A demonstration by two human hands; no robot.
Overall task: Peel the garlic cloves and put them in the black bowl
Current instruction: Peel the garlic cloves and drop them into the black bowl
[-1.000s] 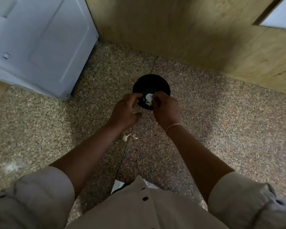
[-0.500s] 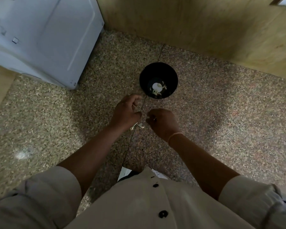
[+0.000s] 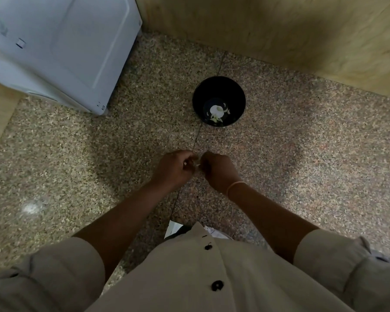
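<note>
— Head view: where are we?
— Our left hand (image 3: 175, 168) and right hand (image 3: 216, 170) pinch a small pale garlic clove (image 3: 197, 164) in curled fingers (image 3: 187, 156), above the floor (image 3: 302, 154). Beyond them, apart, stands the black bowl (image 3: 218, 86), holding a peeled clove (image 3: 215, 109).
— Peeling, then?
— We think so. Next we strip the skin, then reach forward to the bowl.

Bare forearms reach forward and converge. The left hand (image 3: 175, 168) and right hand (image 3: 217, 171) meet fingertip to fingertip, fingers curled, pinching a small pale blurred scrap (image 3: 197, 164) between them.
</note>
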